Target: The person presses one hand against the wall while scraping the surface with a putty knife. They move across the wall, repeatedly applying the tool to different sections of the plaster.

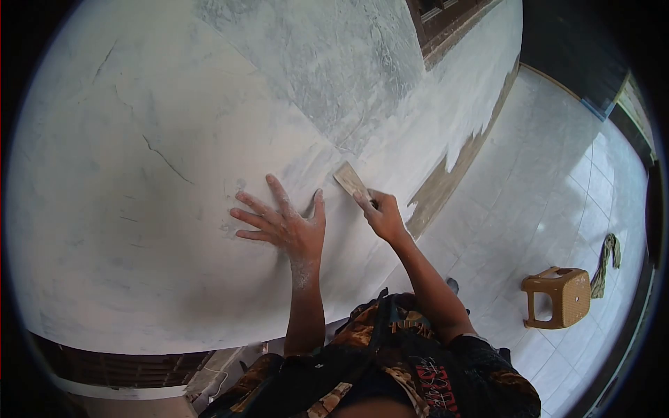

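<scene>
My left hand [289, 221] lies against the white-coated wall [188, 279], fingers spread and dusted with white powder, holding nothing. To its right, my right hand [382, 214] is closed round the handle of a putty knife [350, 180]. The flat, pale-smeared blade points up and left and appears to touch the wall. Just above the blade, the smooth white coat meets a greyer, mottled patch [334, 70]. Thin dark cracks [166, 161] run across the wall left of my left hand.
A tan plastic stool [557, 298] stands on the grey tiled floor [502, 230] at the right, with a greenish cloth [605, 265] beside it. A brown window frame [453, 31] is at the top. Bare grey-brown wall [442, 188] edges the floor. Brown slats [118, 366] show at lower left.
</scene>
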Demonstrator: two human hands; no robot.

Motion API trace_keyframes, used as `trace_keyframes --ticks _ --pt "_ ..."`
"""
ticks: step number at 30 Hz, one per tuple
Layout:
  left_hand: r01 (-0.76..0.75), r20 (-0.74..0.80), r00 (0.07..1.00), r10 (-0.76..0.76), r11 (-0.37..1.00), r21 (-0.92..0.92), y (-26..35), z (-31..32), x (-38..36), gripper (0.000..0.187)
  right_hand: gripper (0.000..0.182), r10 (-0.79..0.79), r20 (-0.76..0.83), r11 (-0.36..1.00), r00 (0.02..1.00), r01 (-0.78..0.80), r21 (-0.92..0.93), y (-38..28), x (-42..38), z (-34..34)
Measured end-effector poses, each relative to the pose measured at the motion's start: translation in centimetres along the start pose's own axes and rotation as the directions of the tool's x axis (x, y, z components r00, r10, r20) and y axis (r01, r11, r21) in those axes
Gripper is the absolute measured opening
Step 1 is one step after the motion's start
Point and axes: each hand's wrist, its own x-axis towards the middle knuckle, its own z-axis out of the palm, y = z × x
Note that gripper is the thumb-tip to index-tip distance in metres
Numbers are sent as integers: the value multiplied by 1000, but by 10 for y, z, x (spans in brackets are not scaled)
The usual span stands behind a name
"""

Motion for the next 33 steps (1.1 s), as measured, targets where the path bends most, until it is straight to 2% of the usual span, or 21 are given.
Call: trace_keyframes --ticks 2,5,7,8,10,11,14,17,19,23,26,28,30,32,33 --pt "-2 2 1000 1 997 71 0 -1 0 111 51 -29 -15 1000 999 29 0 -1 -4 1" --pt "-7 -5 1000 7 998 67 0 1 0 111 51 -67 -11 998 998 67 18 4 -4 0" --pt "-4 -10 1000 5 998 68 -1 -1 1 110 49 73 20 997 997 -73 -8 2 -9 -3" --pt "-10 -4 1000 10 998 65 0 -1 0 110 49 73 19 997 997 -73 -9 2 -5 -1" --pt "3 -1 1000 -3 1000 28 0 2 0 105 49 -48 5 999 999 48 -13 -12 -3 4" --pt "21 -9 1000 -21 1000 -6 0 2 0 100 49 -40 3 999 999 40 -14 -8 -7 4" --pt "11 -3 1000 -11 1000 -5 0 1 0 100 50 -84 7 996 996 84 36 -1 -5 5" --pt "15 -13 1000 -15 1000 0 0 3 -1 100 51 29 26 999 999 -28 -30 0 -10 3" --pt "11 -15 1000 -12 1000 -8 0 3 -1 101 52 -63 -1 997 998 63 -37 -10 -6 6" --pt "5 -25 1000 -5 1000 0 -1 4 0 101 53 -69 -16 998 997 69 -2 -2 -9 7" --pt "11 -21 1000 -11 1000 -1 0 2 -1 101 53 35 23 999 999 -35 -3 1 -9 5" --pt "13 -16 1000 -13 1000 -12 1 4 0 101 47 -37 1 999 999 37 27 -8 -2 6" --pt "19 -26 999 -20 1000 -19 0 3 -1 101 46 -36 -3 999 999 36 30 -3 -7 5" --pt "-3 -15 1000 4 998 66 1 2 0 110 46 -61 -1 998 998 61 27 -2 -4 1" --pt "5 -21 1000 -3 998 69 -1 2 0 110 49 3 -9 1000 1000 -3 8 -3 -7 -1"
